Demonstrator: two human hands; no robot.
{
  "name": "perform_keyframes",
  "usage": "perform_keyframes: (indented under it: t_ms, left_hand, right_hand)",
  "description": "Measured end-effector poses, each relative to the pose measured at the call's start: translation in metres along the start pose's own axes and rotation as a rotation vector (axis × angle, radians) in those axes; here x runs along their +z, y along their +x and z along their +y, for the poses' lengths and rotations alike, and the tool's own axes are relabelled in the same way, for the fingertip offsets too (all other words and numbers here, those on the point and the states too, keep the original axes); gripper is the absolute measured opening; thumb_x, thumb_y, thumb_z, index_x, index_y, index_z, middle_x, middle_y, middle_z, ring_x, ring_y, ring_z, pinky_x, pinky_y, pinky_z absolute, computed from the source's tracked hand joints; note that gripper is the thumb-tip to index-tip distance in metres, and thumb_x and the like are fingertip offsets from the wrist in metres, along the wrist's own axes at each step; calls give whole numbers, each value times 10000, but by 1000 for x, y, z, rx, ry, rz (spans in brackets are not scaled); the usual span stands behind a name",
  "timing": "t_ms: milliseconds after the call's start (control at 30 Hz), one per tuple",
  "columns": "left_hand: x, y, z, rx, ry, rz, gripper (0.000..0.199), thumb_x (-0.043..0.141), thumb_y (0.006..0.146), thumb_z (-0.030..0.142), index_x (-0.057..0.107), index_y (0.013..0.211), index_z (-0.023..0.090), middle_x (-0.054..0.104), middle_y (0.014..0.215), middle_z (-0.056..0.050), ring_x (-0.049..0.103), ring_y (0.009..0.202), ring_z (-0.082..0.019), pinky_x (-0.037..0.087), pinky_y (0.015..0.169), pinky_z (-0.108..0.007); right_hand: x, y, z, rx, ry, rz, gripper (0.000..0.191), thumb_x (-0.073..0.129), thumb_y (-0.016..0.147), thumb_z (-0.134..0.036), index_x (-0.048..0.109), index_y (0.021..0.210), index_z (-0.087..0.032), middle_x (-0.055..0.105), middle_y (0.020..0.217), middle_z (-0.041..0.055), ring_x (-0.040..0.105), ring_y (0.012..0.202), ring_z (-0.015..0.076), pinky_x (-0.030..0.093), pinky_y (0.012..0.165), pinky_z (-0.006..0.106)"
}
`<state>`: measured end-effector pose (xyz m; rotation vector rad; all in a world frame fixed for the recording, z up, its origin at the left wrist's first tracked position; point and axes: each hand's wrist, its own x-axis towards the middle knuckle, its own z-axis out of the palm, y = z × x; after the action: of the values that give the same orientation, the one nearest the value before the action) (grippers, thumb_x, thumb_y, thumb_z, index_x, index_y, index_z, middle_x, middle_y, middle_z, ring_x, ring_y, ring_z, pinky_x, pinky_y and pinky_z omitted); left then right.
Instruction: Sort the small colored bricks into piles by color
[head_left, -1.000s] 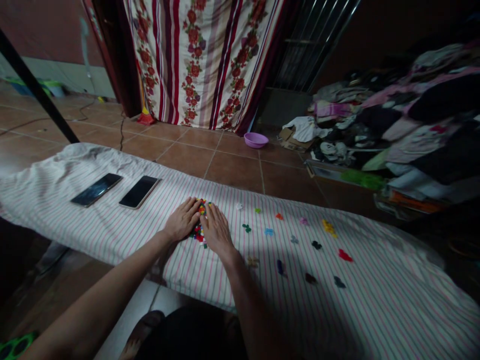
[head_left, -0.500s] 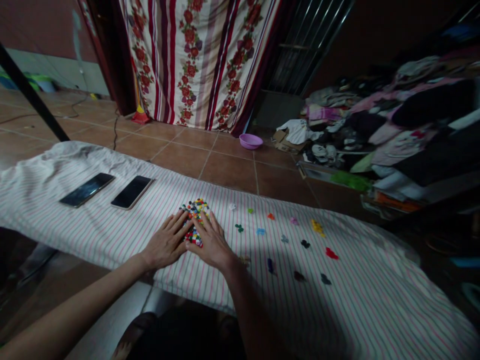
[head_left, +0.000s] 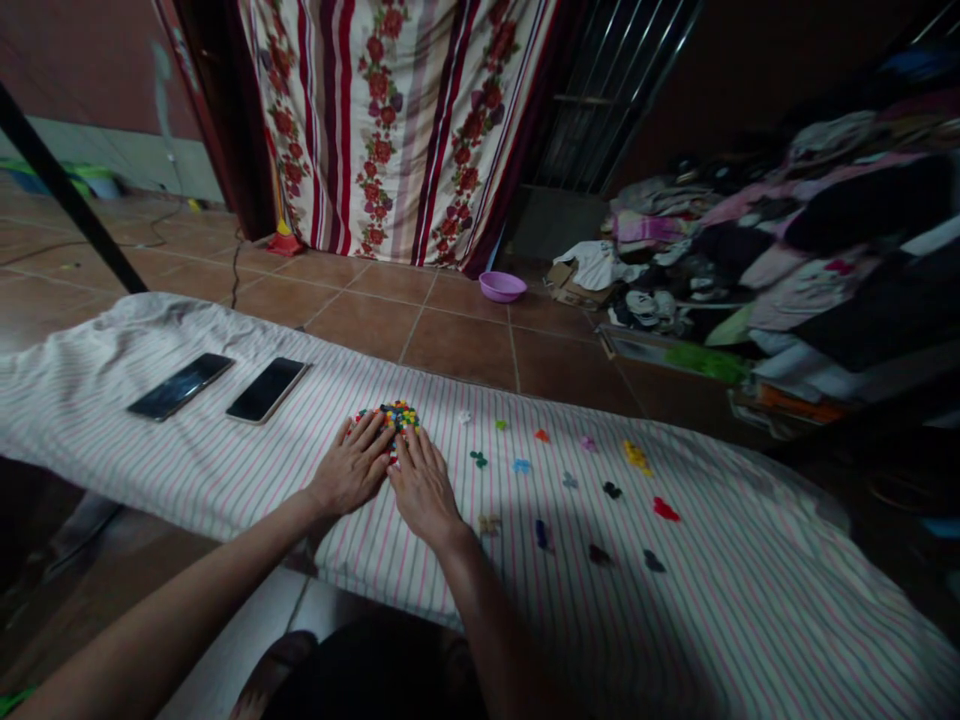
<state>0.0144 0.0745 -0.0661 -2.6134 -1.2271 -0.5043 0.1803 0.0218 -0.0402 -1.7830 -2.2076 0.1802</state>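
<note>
A heap of small multicoloured plastic pieces (head_left: 401, 412) lies on the striped cloth (head_left: 352, 545). My left hand (head_left: 352, 465) rests flat over the left side of the heap, fingers stretched out. Over its right side lies my right hand (head_left: 424, 485), also flat with straight fingers. Part of the heap is hidden beneath both hands. To the right, small single-colour groups are spread in rows, among them yellow pieces (head_left: 637, 457), red pieces (head_left: 665, 509), light blue pieces (head_left: 521, 466), dark green pieces (head_left: 478, 459) and tan pieces (head_left: 489, 524).
Two phones lie at the left of the cloth, a dark phone (head_left: 180, 387) and a light-edged phone (head_left: 267, 390). Beyond the cloth's far edge, a purple basin (head_left: 502, 287) stands on the tiled floor. A pile of clothes (head_left: 787, 250) fills the right side.
The heap has become shorter and wider under my hands. Both hands are still flat on it, and my right hand's thumb has drawn in from the near end.
</note>
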Motion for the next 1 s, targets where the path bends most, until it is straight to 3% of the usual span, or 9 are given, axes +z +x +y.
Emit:
perform_keyframes:
  t_ms: [333, 467, 733, 1000]
  left_hand:
    - [7, 59, -5, -21, -66, -196, 523, 243, 991, 370, 403, 1476, 257, 379, 1561, -100, 275, 1473, -309, 311, 1119, -575]
    - [6, 65, -5, -10, -71, -260, 498, 278, 984, 372, 450, 1446, 301, 387, 1558, -87, 319, 1451, -326, 313, 1106, -598]
    - [-4, 21, -7, 8, -21, -137, 495, 277, 1000, 381, 420, 1465, 295, 391, 1555, -84, 321, 1455, -274, 292, 1142, -521]
    - [-10, -25, -7, 33, 17, -28, 508, 332, 1000, 419, 339, 1500, 329, 385, 1562, -30, 287, 1471, -248, 254, 1179, -474]
  right_hand:
    - [5, 7, -1, 112, 36, 50, 573, 310, 1012, -342, 356, 1508, -58, 265, 1591, 172, 180, 1503, 289, 238, 1196, 494]
    - [3, 8, -2, 131, 26, 31, 575, 306, 1014, -333, 352, 1504, -35, 254, 1593, 176, 184, 1503, 276, 231, 1205, 458]
    - [-1, 8, -2, 95, -4, 20, 553, 255, 1025, -296, 360, 1497, -28, 275, 1588, 167, 192, 1501, 266, 209, 1212, 442]
    - [-1, 1, -10, -40, -16, 2, 541, 282, 1032, -334, 342, 1519, -107, 283, 1596, 114, 165, 1508, 255, 200, 1209, 454]
